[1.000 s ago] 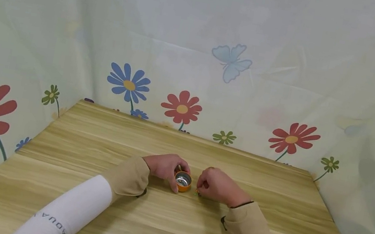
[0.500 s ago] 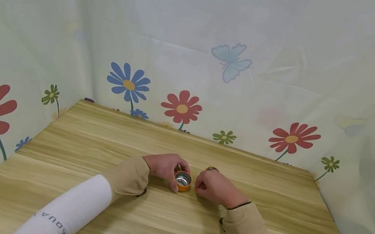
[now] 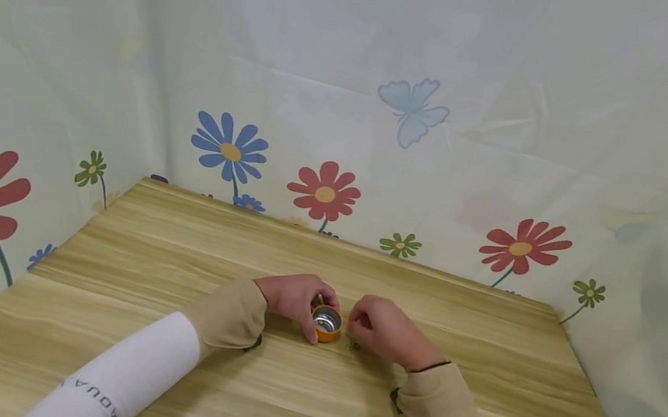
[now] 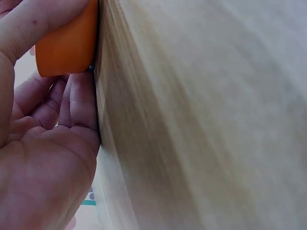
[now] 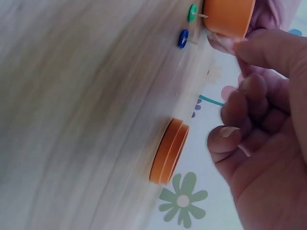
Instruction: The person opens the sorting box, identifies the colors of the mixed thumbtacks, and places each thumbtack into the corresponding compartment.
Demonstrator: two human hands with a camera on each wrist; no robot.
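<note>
My left hand point(image 3: 294, 296) grips a small round orange tin point(image 3: 327, 337) with a shiny metal inside, standing open-topped on the table. In the left wrist view, thumb and fingers reach round the tin's orange wall point(image 4: 69, 45). My right hand point(image 3: 388, 330) is just right of the tin, thumb and forefinger pinching a small orange thumbtack point(image 5: 238, 47), mostly hidden by the fingertips. Below that hand, a green thumbtack point(image 5: 192, 13) and a blue thumbtack point(image 5: 183, 39) lie on the table with their pins up.
An orange lid point(image 5: 168, 152) lies on the table beyond my right hand, which hides it in the head view. The wood-grain table point(image 3: 221, 390) ends at the back against a hanging flower-print cloth point(image 3: 300, 98).
My right hand has picked up the orange thumbtack and shifted slightly up and left toward the tin, uncovering the other thumbtacks. The left hand and tin have stayed in place.
</note>
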